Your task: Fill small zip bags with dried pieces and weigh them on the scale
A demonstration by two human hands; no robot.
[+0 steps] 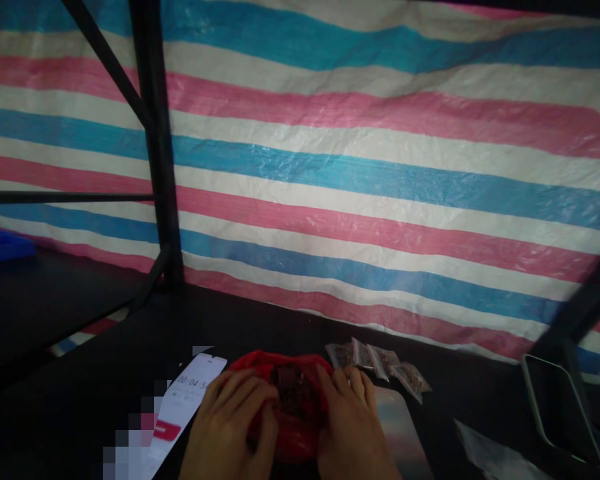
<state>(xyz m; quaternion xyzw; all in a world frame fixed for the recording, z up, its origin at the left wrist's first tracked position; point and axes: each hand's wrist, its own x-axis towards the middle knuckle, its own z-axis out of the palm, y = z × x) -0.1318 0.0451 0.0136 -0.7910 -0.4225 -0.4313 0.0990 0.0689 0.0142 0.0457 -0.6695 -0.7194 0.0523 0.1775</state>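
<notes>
At the bottom centre of the frame, the left hand (233, 423) and right hand (354, 423), fingers curled, grip opposite sides of a red bag (299, 439) with dark contents (289, 385) on the black worktop (270, 327), small clear packets (383, 362) lying just beyond.

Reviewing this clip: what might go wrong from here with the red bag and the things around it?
The red bag is open at the top, so the dark contents might spill if it tips between the left hand and right hand. 
The small clear packets lie just beyond the right hand and could get nudged. 
The lit phone lies beside the left hand and might be bumped.
</notes>
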